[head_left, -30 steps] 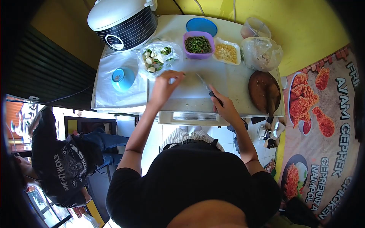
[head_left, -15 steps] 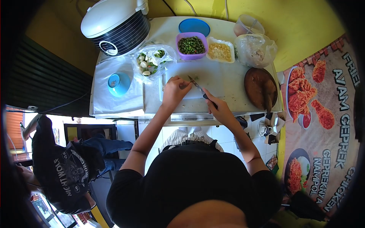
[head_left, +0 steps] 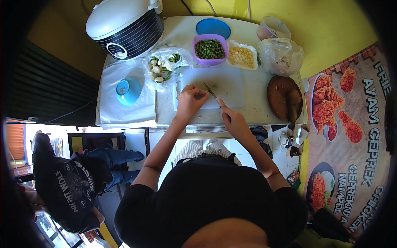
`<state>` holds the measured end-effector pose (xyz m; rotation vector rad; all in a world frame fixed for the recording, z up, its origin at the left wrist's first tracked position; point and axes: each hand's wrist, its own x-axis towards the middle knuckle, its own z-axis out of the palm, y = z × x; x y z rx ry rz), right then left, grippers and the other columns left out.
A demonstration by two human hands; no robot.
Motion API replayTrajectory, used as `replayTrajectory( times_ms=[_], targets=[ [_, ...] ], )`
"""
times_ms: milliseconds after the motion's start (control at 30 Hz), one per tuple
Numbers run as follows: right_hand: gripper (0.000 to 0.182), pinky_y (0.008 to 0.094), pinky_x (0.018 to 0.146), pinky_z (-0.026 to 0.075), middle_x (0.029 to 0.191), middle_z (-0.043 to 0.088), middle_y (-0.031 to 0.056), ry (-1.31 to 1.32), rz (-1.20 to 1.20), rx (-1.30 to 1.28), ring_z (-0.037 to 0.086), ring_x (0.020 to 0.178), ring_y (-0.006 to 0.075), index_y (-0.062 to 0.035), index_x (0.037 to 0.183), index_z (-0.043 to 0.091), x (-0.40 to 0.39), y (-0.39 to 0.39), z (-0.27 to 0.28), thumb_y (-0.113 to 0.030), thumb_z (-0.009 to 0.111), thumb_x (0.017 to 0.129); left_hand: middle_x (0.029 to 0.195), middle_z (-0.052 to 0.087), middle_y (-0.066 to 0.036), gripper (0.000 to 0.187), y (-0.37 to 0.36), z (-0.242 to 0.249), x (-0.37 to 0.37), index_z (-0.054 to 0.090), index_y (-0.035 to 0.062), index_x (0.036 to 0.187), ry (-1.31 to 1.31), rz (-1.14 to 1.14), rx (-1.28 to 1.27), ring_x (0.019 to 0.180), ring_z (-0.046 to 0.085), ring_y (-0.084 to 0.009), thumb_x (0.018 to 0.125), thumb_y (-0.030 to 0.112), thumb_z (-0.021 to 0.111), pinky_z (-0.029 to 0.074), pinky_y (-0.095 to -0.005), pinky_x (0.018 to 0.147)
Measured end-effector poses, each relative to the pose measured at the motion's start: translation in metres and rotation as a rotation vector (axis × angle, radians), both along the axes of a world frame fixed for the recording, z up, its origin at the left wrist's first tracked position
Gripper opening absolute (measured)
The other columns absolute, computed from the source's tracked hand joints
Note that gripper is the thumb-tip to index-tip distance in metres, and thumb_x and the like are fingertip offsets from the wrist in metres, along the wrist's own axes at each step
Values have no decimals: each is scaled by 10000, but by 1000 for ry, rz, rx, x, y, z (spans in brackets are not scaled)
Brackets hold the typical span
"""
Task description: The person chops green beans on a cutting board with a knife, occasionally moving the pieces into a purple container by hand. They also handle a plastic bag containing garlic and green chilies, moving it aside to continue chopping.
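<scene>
Over the white cutting board (head_left: 231,89), my right hand (head_left: 232,120) is wrapped round a small knife (head_left: 211,92), its blade pointing up and left. My left hand (head_left: 191,101) is closed at the board's left part, fingertips pinched beside the blade on something too small to make out. Small green bits lie on the board. Behind it stand a purple tub of chopped green pieces (head_left: 209,49) and a white tray of chopped yellowish pieces (head_left: 241,57). To the left is an open plastic bag with garlic and green chillies (head_left: 159,68).
A rice cooker (head_left: 128,33) stands at the back left, a blue bowl (head_left: 128,91) below it. A blue lid (head_left: 213,28) lies at the back. Right are a tied plastic bag (head_left: 281,58), a clear container (head_left: 273,28) and a stone mortar (head_left: 278,98) with pestle. Another person stands left.
My right hand has turned the knife slightly, its handle now more covered by the palm. My left hand keeps its pinch. The view has shifted a little.
</scene>
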<state>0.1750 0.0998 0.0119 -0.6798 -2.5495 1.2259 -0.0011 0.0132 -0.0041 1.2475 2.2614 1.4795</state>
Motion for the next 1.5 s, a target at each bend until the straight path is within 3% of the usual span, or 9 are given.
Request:
replayTrajectory(
  times_ms=[267,333,467,533,633,733,867,933,1500],
  targets=[
    [509,406,567,456,638,529,245,-8,27,-24,567,545,366,-181,1403,409,10,2,-1,-84,497,911,754,620,-93,103,0,3,2,704,16,761,8,11,3,723,603,-211,723,106,733,500,-313,665],
    [487,342,550,434,601,482,203,51,25,-108,511,493,254,-185,1391,433,19,5,-4,-88,506,920,755,621,-93,105,0,2,2,706,15,765,3,17,10,720,603,-210,722,106,735,501,-312,664],
    [470,288,541,401,581,429,149,43,-28,-112,415,498,157,-183,1387,442,25,12,-2,-91,506,930,759,625,-93,116,0,3,4,715,14,781,-31,31,39,714,604,-209,719,109,739,501,-315,658],
    [467,235,553,359,627,351,43,60,-24,-126,346,581,89,-162,1401,424,21,13,0,-96,505,946,759,625,-92,119,0,1,5,717,15,786,-31,35,41,714,604,-209,719,111,740,500,-314,657],
    [484,264,537,390,568,390,111,65,5,-146,371,504,121,-222,1404,418,16,12,5,-108,503,941,762,625,-90,124,0,0,4,719,17,788,-29,47,40,712,604,-210,717,116,743,497,-314,655],
    [474,223,566,358,638,350,37,-15,17,-178,344,585,91,-197,1403,423,14,11,11,-102,506,946,762,623,-87,125,0,-1,4,717,19,780,-24,59,36,712,603,-213,714,121,747,493,-317,655],
    [479,221,559,355,636,339,38,-3,34,-147,335,578,89,-212,1404,422,17,15,7,-103,507,945,757,615,-80,124,-1,-1,5,710,18,762,-40,62,35,719,597,-217,713,126,747,486,-322,662],
    [497,270,520,394,569,397,130,20,58,-93,366,485,130,-232,1408,410,17,16,8,-108,505,937,756,611,-79,122,-2,-2,5,708,16,760,-38,63,30,724,595,-216,713,123,745,487,-322,666],
    [483,280,550,413,618,470,166,-49,76,-106,417,503,164,-188,1398,425,17,19,23,-81,501,933,768,611,-80,121,-1,-1,5,711,3,792,48,78,19,702,600,-201,715,89,746,492,-297,658]
  ],
)
